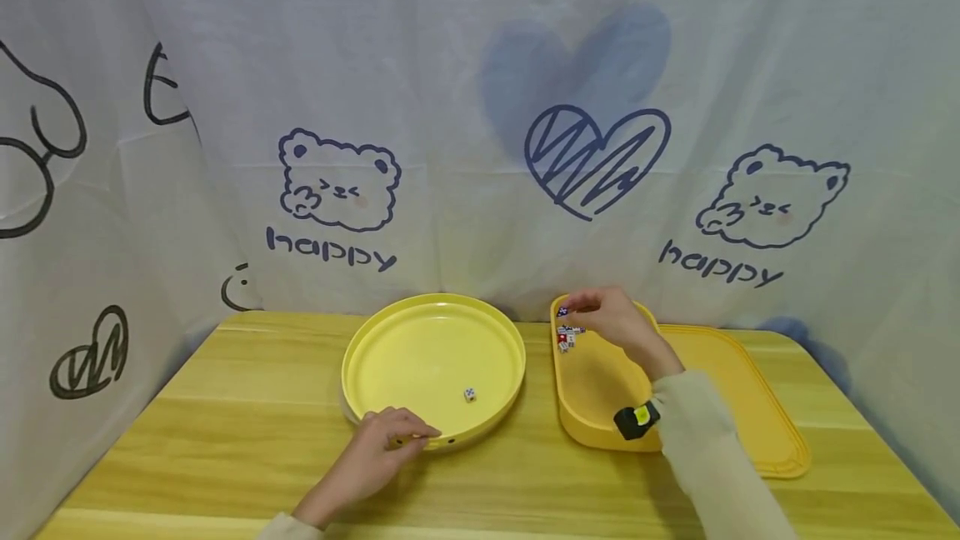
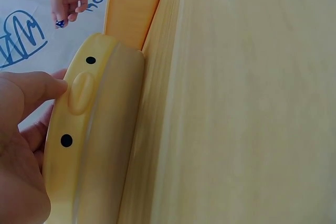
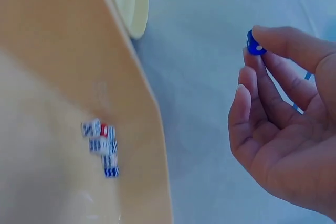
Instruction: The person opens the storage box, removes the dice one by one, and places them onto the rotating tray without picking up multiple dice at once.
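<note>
Pinches a blue die (image 3: 255, 44) between thumb and fingertips of the right hand (image 1: 611, 319), above the far left corner of the orange box (image 1: 588, 432), on the right part of the desk (image 1: 187, 440). Holds it apart from and higher than the heap of dice (image 3: 102, 145) lying inside, against the left wall near that same corner. Shows no long axis in the die, a small cube, but a long axis in the box running between the desk's near and far edges. Reaches in from the near right, with forearm slanting over the box, fingers pointing left and the lower ones loosely bent. Grips the near rim of the yellow round tray (image 1: 420, 357) with the left hand (image 1: 378, 450), beside a raised beak (image 2: 81, 94). Shows a white die (image 1: 470, 395) on the tray's floor toward its near right rim, nearer the left hand than the right.
</note>
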`<state>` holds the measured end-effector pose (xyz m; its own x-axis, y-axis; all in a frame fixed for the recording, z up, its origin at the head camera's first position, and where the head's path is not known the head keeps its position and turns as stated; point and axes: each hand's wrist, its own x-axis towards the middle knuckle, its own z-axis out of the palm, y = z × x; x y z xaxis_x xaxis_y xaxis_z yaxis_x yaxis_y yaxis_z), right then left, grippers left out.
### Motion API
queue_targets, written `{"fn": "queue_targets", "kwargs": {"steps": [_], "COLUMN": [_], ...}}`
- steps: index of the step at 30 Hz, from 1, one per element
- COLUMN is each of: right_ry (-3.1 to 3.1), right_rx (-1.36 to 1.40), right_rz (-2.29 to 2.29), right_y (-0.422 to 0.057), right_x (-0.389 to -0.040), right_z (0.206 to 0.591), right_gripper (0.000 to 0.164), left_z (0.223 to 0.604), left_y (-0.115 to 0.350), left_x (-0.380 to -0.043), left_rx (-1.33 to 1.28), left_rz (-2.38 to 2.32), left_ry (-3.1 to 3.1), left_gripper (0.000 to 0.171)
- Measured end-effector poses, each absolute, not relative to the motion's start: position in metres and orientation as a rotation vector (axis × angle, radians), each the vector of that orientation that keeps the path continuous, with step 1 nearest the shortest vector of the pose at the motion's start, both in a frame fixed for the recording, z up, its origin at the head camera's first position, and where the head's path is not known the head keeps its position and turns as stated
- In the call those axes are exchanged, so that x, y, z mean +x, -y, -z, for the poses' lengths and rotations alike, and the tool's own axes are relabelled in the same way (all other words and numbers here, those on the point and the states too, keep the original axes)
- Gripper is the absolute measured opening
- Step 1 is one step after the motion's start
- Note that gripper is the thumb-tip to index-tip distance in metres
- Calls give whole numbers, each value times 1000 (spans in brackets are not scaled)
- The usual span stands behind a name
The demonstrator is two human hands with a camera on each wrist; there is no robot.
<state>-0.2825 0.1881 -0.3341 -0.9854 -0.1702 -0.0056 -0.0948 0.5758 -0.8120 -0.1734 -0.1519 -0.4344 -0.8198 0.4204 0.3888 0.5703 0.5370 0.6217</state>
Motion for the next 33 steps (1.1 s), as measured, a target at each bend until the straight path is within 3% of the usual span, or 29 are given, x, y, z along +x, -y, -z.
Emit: {"fn": "queue_targets", "kwargs": {"steps": [16,33], "right_ry": [-2705,-2638], "right_rx": [-573,-570], "right_rz": [1563,1553], "right_y": [-143,-100], "right_x": [-244,-232], "right_z": [346,374], "right_gripper": [16,14], "left_z": [436,436], "left_y": [152,153], "left_x": [-172,-175], "left_rx": [-891,-885], "left_rz": [1165,1184], "left_ry": [2531,2525], "left_gripper": [14,14]}}
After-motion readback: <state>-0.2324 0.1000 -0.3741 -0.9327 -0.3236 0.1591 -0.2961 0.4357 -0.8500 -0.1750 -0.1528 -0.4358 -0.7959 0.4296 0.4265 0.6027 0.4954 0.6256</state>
